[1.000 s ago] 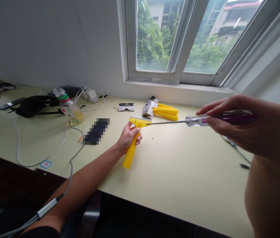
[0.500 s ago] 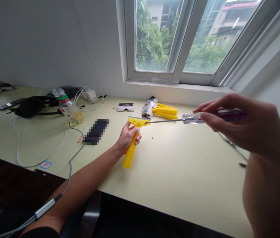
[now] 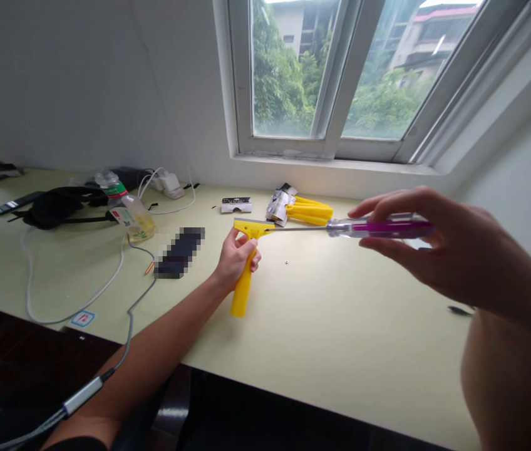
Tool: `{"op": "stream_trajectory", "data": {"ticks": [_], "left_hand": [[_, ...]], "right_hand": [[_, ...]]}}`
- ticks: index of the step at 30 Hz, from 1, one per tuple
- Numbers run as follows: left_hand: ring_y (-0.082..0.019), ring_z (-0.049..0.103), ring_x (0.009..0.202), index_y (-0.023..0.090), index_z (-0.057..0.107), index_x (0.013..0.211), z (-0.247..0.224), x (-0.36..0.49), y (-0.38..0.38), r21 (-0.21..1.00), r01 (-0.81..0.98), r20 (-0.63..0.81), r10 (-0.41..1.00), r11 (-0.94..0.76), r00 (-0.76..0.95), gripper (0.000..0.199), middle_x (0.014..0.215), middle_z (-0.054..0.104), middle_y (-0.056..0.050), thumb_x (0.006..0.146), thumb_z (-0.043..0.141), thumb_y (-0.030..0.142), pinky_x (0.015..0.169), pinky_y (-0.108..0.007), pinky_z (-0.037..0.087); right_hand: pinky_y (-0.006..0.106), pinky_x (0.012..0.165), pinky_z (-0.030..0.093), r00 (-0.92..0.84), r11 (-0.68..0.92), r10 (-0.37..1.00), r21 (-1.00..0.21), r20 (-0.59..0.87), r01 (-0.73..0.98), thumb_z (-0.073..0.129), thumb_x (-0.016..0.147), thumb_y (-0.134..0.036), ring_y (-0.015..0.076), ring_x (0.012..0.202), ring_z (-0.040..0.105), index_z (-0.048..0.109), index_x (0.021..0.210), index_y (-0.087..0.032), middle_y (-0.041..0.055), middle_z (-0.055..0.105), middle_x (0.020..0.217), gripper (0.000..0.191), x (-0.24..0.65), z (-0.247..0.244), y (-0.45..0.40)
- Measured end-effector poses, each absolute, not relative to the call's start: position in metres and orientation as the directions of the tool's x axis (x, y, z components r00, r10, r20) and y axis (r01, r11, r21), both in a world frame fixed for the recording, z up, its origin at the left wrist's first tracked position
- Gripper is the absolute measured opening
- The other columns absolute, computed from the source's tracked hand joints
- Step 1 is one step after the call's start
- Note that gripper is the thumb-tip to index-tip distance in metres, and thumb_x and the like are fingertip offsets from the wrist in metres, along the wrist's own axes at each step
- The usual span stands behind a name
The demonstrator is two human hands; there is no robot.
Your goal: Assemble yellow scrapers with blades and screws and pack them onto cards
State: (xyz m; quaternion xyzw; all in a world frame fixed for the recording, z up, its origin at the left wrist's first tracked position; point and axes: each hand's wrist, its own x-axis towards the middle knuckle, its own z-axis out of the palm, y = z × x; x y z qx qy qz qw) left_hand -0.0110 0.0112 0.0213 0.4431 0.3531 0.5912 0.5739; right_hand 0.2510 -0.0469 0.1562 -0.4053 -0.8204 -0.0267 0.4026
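Observation:
My left hand (image 3: 238,258) is wrapped round the yellow scraper (image 3: 243,291) just under its head, handle pointing down toward the table's front edge. A thin metal blade lies along the top of the scraper's head. From the right, my right hand (image 3: 439,244) grips a screwdriver (image 3: 382,228) with a clear and purple handle, thumb below and fingers above. The screwdriver's shaft lies nearly level, its tip at the right end of the scraper's head. A tiny metal piece (image 3: 287,262), perhaps a screw or nut, lies on the table to the right of the scraper.
Several more yellow scrapers (image 3: 310,212) in packaging lie near the window, beside a small black-and-white card (image 3: 236,205). At left are a tilted bottle (image 3: 129,213), a blurred-out dark phone-like object (image 3: 181,252), a black strap bundle (image 3: 61,203) and cables (image 3: 129,326). A white charger (image 3: 168,183) sits behind.
The right fingers have loosened and shifted round the screwdriver handle, showing more purple. Its tip stays at the scraper's head. The whole view has shifted slightly.

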Motion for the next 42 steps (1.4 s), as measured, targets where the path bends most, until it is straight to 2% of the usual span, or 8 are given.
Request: {"op": "stream_trajectory", "data": {"ticks": [5, 10, 14, 17, 21, 25, 28, 42], "left_hand": [[-0.003, 0.047, 0.041, 0.022, 0.046, 0.097, 0.019, -0.008, 0.010, 0.938, -0.304, 0.178, 0.984, -0.168, 0.005, 0.029, 0.088, 0.054, 0.003, 0.075, 0.064, 0.023, 0.033, -0.018, 0.035], [-0.003, 0.048, 0.042, 0.022, 0.045, 0.094, 0.017, -0.008, 0.011, 0.940, -0.304, 0.148, 0.988, -0.154, -0.040, 0.026, 0.084, 0.051, 0.004, 0.075, 0.063, 0.022, 0.035, -0.017, 0.036], [-0.003, 0.047, 0.042, 0.022, 0.045, 0.094, 0.019, -0.010, 0.011, 0.939, -0.298, 0.156, 0.985, -0.170, -0.073, 0.027, 0.085, 0.052, 0.004, 0.075, 0.063, 0.022, 0.034, -0.017, 0.036], [-0.003, 0.048, 0.042, 0.022, 0.044, 0.094, 0.020, -0.009, 0.010, 0.941, -0.284, 0.165, 0.982, -0.185, -0.091, 0.027, 0.087, 0.053, 0.003, 0.075, 0.063, 0.022, 0.035, -0.017, 0.037], [-0.003, 0.048, 0.042, 0.022, 0.044, 0.094, 0.020, -0.009, 0.009, 0.940, -0.270, 0.189, 0.977, -0.210, -0.101, 0.026, 0.091, 0.054, 0.002, 0.075, 0.063, 0.023, 0.035, -0.018, 0.037], [-0.003, 0.049, 0.043, 0.022, 0.044, 0.093, 0.018, -0.009, 0.010, 0.941, -0.265, 0.181, 0.975, -0.210, -0.131, 0.026, 0.086, 0.051, 0.004, 0.075, 0.063, 0.023, 0.035, -0.017, 0.037], [-0.003, 0.049, 0.043, 0.023, 0.043, 0.093, 0.018, -0.010, 0.012, 0.942, -0.264, 0.175, 0.975, -0.206, -0.136, 0.026, 0.087, 0.051, 0.004, 0.075, 0.063, 0.024, 0.036, -0.017, 0.038], [-0.003, 0.048, 0.042, 0.023, 0.042, 0.092, 0.020, -0.009, 0.011, 0.947, -0.249, 0.166, 0.972, -0.204, -0.166, 0.027, 0.084, 0.048, 0.005, 0.075, 0.062, 0.023, 0.034, -0.017, 0.037]], "right_hand": [[0.027, 0.049, 0.047, -0.379, 0.578, 0.536, 0.000, 0.754, 0.816, 0.064, 0.084, -0.043, 0.0166, 0.062, 0.067, 0.056, 0.093, -0.023, 0.0001, 0.069, 0.076, 0.024, 0.237, 0.157, -0.052], [0.031, 0.064, 0.055, -0.437, 0.688, 0.621, -0.185, 0.650, 0.702, 0.055, 0.089, -0.033, 0.0194, 0.082, 0.067, 0.047, 0.113, -0.023, 0.0077, 0.065, 0.105, 0.027, 0.232, 0.150, -0.047], [0.035, 0.060, 0.053, -0.262, 0.540, 0.670, -0.214, 0.694, 0.814, 0.053, 0.090, -0.037, 0.0215, 0.072, 0.066, 0.050, 0.114, -0.024, 0.0058, 0.066, 0.091, 0.028, 0.240, 0.147, -0.039], [0.036, 0.062, 0.054, -0.307, 0.587, 0.704, -0.281, 0.641, 0.760, 0.055, 0.088, -0.039, 0.0230, 0.079, 0.067, 0.045, 0.124, -0.025, 0.0090, 0.065, 0.106, 0.040, 0.247, 0.147, -0.033], [0.037, 0.063, 0.054, -0.222, 0.545, 0.711, -0.324, 0.667, 0.774, 0.054, 0.089, -0.041, 0.0247, 0.080, 0.067, 0.044, 0.124, -0.025, 0.0077, 0.065, 0.097, 0.039, 0.249, 0.144, -0.027], [0.036, 0.066, 0.056, -0.348, 0.649, 0.686, -0.320, 0.639, 0.690, 0.052, 0.090, -0.037, 0.0201, 0.082, 0.066, 0.035, 0.131, -0.028, 0.0083, 0.059, 0.118, 0.045, 0.245, 0.142, -0.026], [0.035, 0.064, 0.054, -0.267, 0.597, 0.694, -0.328, 0.668, 0.732, 0.052, 0.090, -0.039, 0.0204, 0.076, 0.066, 0.040, 0.125, -0.026, 0.0064, 0.063, 0.102, 0.039, 0.242, 0.140, -0.026], [0.030, 0.057, 0.050, -0.244, 0.560, 0.696, -0.297, 0.676, 0.773, 0.055, 0.088, -0.041, 0.0184, 0.066, 0.064, 0.048, 0.120, -0.022, 0.0054, 0.067, 0.090, 0.038, 0.240, 0.134, -0.017]]}}
